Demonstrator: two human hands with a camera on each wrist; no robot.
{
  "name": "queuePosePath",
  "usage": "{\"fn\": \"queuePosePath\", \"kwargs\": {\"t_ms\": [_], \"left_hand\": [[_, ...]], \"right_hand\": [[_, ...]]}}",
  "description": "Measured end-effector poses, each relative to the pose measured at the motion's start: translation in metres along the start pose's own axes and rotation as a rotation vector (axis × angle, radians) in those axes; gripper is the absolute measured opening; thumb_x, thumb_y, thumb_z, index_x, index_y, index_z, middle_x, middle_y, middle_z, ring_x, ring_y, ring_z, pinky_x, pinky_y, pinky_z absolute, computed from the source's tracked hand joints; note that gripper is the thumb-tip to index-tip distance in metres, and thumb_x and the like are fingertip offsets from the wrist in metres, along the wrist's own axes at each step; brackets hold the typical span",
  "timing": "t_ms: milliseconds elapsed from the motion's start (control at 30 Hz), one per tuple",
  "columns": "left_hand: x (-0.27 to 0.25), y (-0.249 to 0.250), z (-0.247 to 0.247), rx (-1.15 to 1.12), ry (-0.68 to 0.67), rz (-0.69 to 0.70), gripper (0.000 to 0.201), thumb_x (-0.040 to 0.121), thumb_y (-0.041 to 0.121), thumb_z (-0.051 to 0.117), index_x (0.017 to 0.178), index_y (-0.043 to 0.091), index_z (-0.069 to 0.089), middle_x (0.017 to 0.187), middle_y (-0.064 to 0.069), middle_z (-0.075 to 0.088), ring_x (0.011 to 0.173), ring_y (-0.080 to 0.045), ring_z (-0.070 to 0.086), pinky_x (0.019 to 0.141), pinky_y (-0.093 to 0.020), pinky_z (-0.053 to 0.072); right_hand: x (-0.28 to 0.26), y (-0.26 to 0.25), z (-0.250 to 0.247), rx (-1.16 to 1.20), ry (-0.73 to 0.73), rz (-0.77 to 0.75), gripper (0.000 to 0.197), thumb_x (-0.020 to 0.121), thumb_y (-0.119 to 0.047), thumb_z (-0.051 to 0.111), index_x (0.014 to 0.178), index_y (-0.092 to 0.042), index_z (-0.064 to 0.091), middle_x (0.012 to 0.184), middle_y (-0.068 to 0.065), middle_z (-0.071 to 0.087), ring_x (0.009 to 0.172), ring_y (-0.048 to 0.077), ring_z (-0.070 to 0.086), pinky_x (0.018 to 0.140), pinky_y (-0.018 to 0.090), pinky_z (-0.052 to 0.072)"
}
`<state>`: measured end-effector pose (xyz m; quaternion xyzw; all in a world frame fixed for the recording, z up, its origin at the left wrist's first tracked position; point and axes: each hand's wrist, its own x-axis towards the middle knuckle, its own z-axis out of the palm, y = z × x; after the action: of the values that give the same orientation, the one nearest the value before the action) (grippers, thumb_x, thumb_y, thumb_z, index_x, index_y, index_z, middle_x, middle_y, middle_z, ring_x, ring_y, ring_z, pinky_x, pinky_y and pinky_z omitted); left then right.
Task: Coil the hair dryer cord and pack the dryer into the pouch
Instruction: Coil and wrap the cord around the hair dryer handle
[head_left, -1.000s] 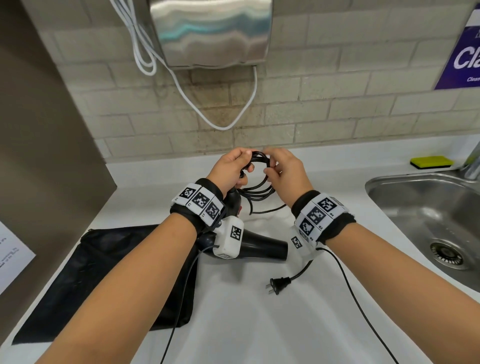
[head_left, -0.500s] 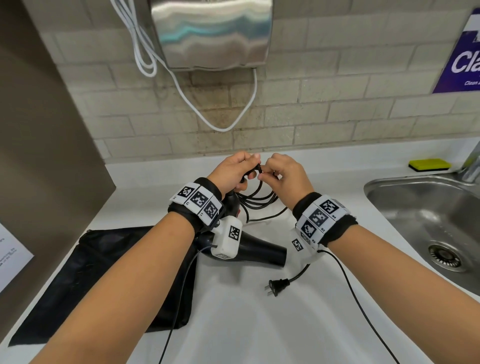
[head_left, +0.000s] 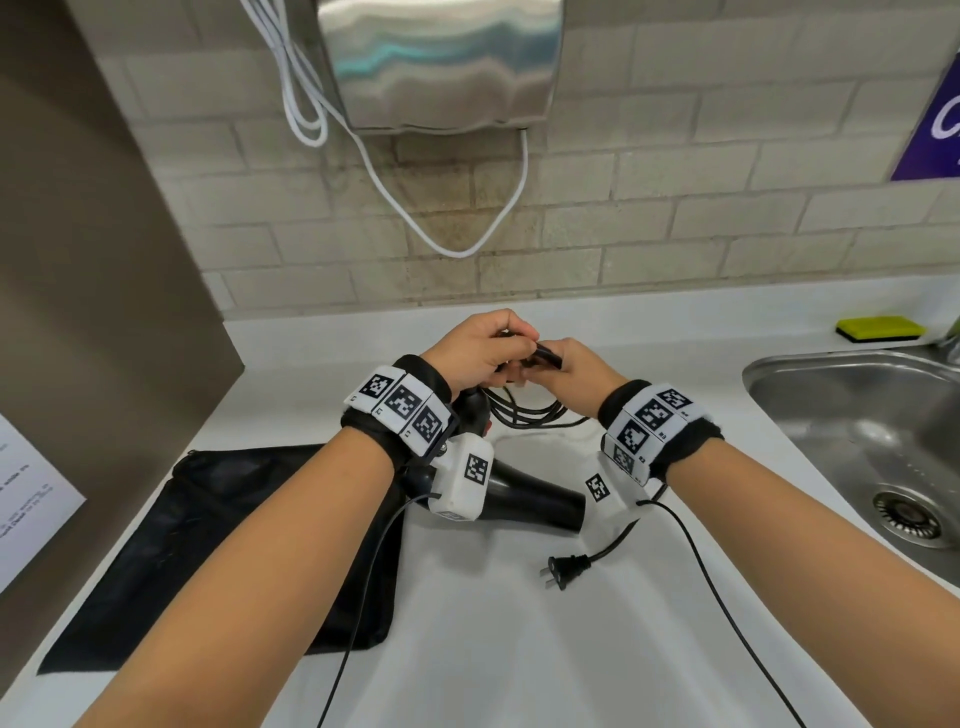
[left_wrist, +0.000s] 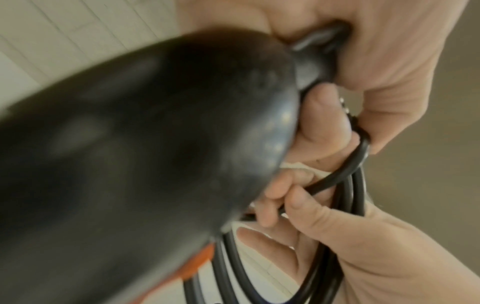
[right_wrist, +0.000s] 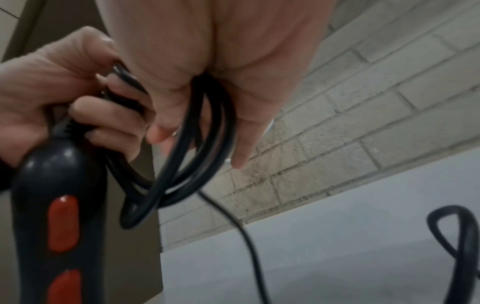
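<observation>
The black hair dryer lies with its barrel on the counter and its handle, which has red switches, tipped up toward my hands. My left hand grips the cord just where it leaves the handle's end. My right hand touches the left and holds several coiled loops of cord in its curled fingers. The loops hang below both hands. A free length runs under my right wrist to the plug, which lies on the counter. The black pouch lies flat at the left, under my left forearm.
A steel sink is set into the counter at the right, with a yellow sponge behind it. A wall hand dryer with a hanging white cable is above the hands. A brown panel closes the left side.
My hands have come together until they touch. The upright loop between them has been gathered down into a flatter bundle. Dryer, plug and pouch have not moved.
</observation>
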<state>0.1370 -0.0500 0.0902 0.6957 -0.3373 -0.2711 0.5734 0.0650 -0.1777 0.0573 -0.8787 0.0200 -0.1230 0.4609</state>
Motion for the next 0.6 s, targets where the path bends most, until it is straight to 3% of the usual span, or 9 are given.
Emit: {"fn": "queuePosePath", "kwargs": {"t_ms": [67,133,167,267,367,467,600], "left_hand": [[0.002,-0.001,-0.001,0.006,-0.004,0.000,0.022,0.092,-0.005,0.046,0.079,0.012,0.053,0.048,0.002,0.045,0.035,-0.005,0.029,0.035,-0.014,0.023],[0.003,-0.001,-0.001,-0.004,-0.004,0.003,0.022,0.091,-0.006,0.046,0.079,0.012,0.052,0.056,-0.001,0.039,0.037,-0.005,0.026,0.036,-0.014,0.021],[0.003,-0.001,-0.001,-0.012,-0.002,0.005,0.023,0.091,-0.006,0.046,0.078,0.012,0.051,0.058,-0.002,0.037,0.036,-0.005,0.026,0.036,-0.014,0.020],[0.004,-0.001,-0.003,-0.050,0.014,0.015,0.024,0.092,-0.006,0.045,0.077,0.012,0.049,0.055,-0.001,0.039,0.034,-0.003,0.026,0.035,-0.014,0.019],[0.006,-0.002,-0.004,-0.058,0.024,0.018,0.024,0.091,-0.006,0.045,0.076,0.012,0.048,0.049,0.004,0.041,0.033,-0.003,0.027,0.035,-0.014,0.018],[0.007,-0.002,-0.003,-0.055,0.008,0.014,0.024,0.091,-0.007,0.045,0.076,0.012,0.047,0.048,0.005,0.041,0.033,-0.004,0.026,0.036,-0.014,0.017],[0.006,0.000,-0.007,-0.018,-0.032,0.007,0.024,0.092,-0.006,0.043,0.077,0.012,0.047,0.050,0.004,0.044,0.034,-0.003,0.027,0.037,-0.014,0.018]], "right_hand": [[0.002,0.002,-0.001,-0.027,0.033,0.001,0.017,0.090,0.003,0.048,0.090,-0.006,0.063,0.080,0.000,0.062,0.071,-0.004,0.057,0.071,0.010,0.043],[0.003,0.007,-0.005,-0.071,0.049,-0.004,0.012,0.090,-0.002,0.050,0.097,0.002,0.059,0.081,0.013,0.059,0.075,0.014,0.053,0.073,0.021,0.044],[0.002,0.009,-0.008,-0.094,0.056,-0.016,0.007,0.089,-0.005,0.052,0.089,-0.001,0.058,0.074,0.013,0.054,0.070,0.016,0.049,0.070,0.025,0.042],[-0.005,0.013,-0.017,-0.125,0.080,-0.057,0.026,0.088,-0.024,0.057,0.065,-0.020,0.044,0.060,-0.002,0.038,0.056,0.010,0.035,0.054,0.015,0.031],[-0.010,0.012,-0.019,-0.026,0.079,-0.050,0.026,0.086,-0.035,0.036,0.065,-0.023,0.046,0.063,0.001,0.040,0.061,0.012,0.036,0.060,0.016,0.031],[-0.008,0.015,-0.022,0.116,0.050,0.031,0.031,0.086,-0.033,0.031,0.065,-0.021,0.052,0.070,0.002,0.045,0.070,0.017,0.040,0.071,0.026,0.035],[-0.004,0.022,-0.028,0.123,0.026,0.059,0.031,0.095,-0.010,0.044,0.068,-0.019,0.058,0.068,-0.001,0.051,0.062,0.003,0.046,0.071,0.020,0.038]]}}
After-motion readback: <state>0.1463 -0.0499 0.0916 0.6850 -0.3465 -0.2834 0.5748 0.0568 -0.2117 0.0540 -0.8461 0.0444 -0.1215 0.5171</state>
